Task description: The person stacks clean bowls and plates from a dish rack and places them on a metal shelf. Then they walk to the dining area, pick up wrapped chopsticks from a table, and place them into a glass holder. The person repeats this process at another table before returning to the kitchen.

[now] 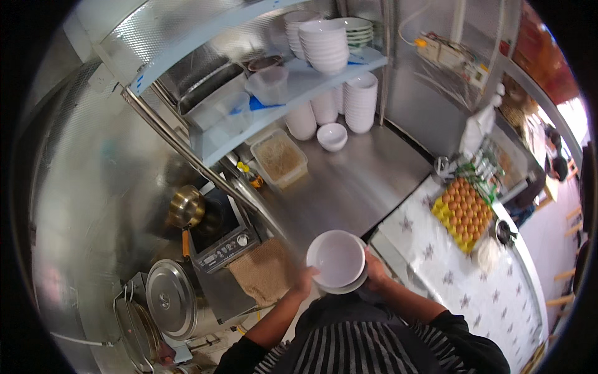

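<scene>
A stack of white bowls (337, 259) is held close to my striped apron, between both hands. My left hand (306, 280) grips its left rim, with the thumb over the edge. On the right side, my right hand (375, 271) holds the bowls from the outside. The top bowl looks empty; how many lie beneath it is hidden. Beyond them, a small white bowl (332, 136) rests on the steel counter (345, 187), in front of tall stacks of white bowls (360, 103) under the shelf.
A blue-edged shelf (299, 89) holds more bowls and plastic tubs. A lidless plastic container (279, 159) stands on the counter. At left are a brass-coloured saucepan (187, 205) on an induction cooker (224, 250) and a lidded steel pot (170, 299). An egg tray (462, 215) lies at right.
</scene>
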{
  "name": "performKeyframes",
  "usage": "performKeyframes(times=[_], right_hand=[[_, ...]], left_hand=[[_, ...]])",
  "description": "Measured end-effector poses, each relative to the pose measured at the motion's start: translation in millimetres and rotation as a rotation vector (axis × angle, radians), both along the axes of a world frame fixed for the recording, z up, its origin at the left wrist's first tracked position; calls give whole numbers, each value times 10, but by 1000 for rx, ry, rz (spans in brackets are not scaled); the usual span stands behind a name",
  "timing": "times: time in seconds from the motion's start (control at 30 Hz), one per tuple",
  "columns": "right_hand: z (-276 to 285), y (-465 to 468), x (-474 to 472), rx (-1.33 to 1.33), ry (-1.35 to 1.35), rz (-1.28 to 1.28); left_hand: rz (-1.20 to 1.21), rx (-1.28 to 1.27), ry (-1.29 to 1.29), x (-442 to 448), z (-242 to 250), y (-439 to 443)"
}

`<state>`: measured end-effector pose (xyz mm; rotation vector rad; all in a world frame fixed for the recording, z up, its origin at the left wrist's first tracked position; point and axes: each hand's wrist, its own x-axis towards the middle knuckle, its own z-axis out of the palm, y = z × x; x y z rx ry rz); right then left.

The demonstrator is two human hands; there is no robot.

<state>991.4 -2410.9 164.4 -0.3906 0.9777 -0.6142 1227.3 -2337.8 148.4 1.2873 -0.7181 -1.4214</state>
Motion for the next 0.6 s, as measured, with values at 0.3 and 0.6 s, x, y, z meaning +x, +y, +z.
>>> performKeyframes(times=[0.3, 0.6], right_hand=[[-989, -1357, 591, -13, 174, 211], [-1597, -1848, 1125, 34, 218, 223]], left_hand=[[437, 140, 139, 356, -895, -788], [402, 188, -154, 565, -762, -1260]])
